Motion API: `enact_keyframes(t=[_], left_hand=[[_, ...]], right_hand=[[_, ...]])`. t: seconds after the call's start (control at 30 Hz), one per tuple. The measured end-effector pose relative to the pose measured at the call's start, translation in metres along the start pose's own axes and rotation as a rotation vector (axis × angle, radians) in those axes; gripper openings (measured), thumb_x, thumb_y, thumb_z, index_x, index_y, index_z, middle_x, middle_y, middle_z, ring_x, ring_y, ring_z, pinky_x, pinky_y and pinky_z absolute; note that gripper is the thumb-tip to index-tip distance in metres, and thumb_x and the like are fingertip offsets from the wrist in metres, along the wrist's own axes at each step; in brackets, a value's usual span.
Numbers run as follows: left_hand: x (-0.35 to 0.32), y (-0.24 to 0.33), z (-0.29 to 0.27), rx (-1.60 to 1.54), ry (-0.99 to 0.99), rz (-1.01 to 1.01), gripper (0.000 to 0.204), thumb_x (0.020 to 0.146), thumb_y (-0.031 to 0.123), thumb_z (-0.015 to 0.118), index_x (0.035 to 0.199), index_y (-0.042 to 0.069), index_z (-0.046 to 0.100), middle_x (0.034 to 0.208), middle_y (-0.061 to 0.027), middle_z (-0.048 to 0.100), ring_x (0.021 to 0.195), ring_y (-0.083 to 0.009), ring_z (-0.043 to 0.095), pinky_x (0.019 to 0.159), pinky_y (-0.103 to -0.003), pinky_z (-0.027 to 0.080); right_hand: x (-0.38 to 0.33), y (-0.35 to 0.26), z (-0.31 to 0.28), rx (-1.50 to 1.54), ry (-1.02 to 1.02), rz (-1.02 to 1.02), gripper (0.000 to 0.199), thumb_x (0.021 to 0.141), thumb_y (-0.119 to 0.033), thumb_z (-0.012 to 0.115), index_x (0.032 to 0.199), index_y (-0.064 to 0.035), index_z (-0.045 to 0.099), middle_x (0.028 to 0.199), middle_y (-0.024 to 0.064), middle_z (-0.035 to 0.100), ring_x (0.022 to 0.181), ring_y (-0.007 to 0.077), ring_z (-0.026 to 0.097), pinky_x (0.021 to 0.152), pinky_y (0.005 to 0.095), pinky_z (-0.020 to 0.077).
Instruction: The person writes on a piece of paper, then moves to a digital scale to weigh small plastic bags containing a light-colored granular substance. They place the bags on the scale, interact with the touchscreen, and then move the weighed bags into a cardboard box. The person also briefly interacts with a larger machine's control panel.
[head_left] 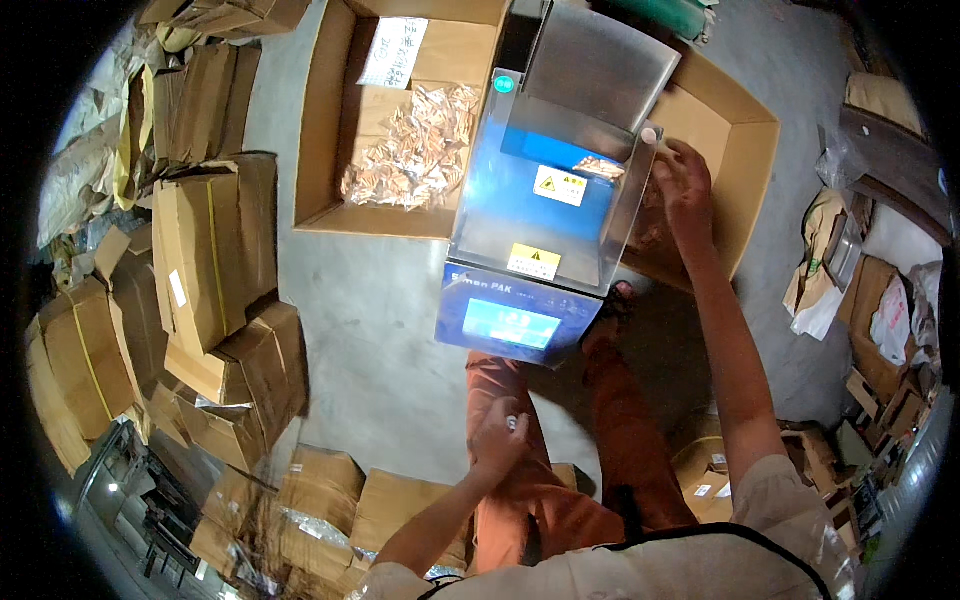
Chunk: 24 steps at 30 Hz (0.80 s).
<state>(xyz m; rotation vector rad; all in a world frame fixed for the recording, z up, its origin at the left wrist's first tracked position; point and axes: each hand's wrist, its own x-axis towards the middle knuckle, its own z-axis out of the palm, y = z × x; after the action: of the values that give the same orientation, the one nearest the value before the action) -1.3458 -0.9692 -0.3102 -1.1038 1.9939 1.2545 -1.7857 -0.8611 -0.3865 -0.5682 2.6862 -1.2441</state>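
My right hand [685,190] is at the right side of a metal packing machine [535,225], over the right cardboard box [745,150]. Its fingers are bent and apart, with nothing visible in them. A pale round knob-like end [650,135] on the machine's edge is close to the fingertips. My left hand [500,435] rests by my thigh, fingers curled round a small whitish thing that I cannot make out. On the machine's blue sloping surface lies a small packet [600,168] with brown and white contents.
At the machine's left, an open cardboard box [325,195] holds many similar clear packets [410,150] and a written paper sheet [393,52]. A lit screen [512,325] is on the machine's front. Stacked cartons [205,260] stand on the left; cartons and wrappings [825,260] lie on the right.
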Motion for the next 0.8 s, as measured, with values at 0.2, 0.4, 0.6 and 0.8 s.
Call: enact_keyframes(t=[0.2,0.4,0.6,0.8], left_hand=[[0.001,0.004,-0.004,-0.066,-0.03,-0.04,0.029,0.091,0.019,0.064,0.115,0.004,0.062,0.107,-0.0125,0.07,0.099,-0.0284,0.067,0.087,-0.039,0.052],[-0.002,0.001,-0.001,-0.069,-0.014,-0.015,0.031,0.091,0.019,0.062,0.118,0.003,0.06,0.111,-0.0148,0.068,0.103,-0.0316,0.066,0.088,-0.04,0.051],[0.002,0.004,0.0,-0.083,-0.032,-0.001,0.029,0.092,0.019,0.062,0.117,0.005,0.06,0.11,-0.0143,0.068,0.103,-0.0318,0.066,0.088,-0.04,0.052],[0.005,-0.004,0.001,-0.047,-0.02,0.061,0.028,0.092,0.02,0.062,0.117,0.008,0.06,0.108,-0.011,0.069,0.098,-0.0279,0.068,0.085,-0.038,0.053]], right_hand=[[-0.031,0.155,0.01,0.753,-0.164,0.891,0.069,0.087,-0.027,0.072,0.146,-0.0139,0.038,0.129,0.0099,0.057,0.114,0.0293,0.058,0.09,0.0526,0.0534],[-0.032,0.147,0.059,0.758,-0.25,0.844,0.05,0.087,-0.034,0.07,0.131,-0.0143,0.056,0.12,0.004,0.061,0.102,0.0209,0.059,0.081,0.0411,0.054],[-0.007,0.126,0.052,0.709,-0.33,0.879,0.064,0.093,-0.05,0.059,0.145,-0.0162,0.047,0.147,0.0098,0.047,0.129,0.0306,0.047,0.094,0.0571,0.0466],[-0.004,0.145,0.05,0.755,-0.192,0.853,0.044,0.091,-0.036,0.062,0.13,-0.017,0.055,0.116,0.0008,0.06,0.101,0.0189,0.058,0.087,0.0474,0.0533]])
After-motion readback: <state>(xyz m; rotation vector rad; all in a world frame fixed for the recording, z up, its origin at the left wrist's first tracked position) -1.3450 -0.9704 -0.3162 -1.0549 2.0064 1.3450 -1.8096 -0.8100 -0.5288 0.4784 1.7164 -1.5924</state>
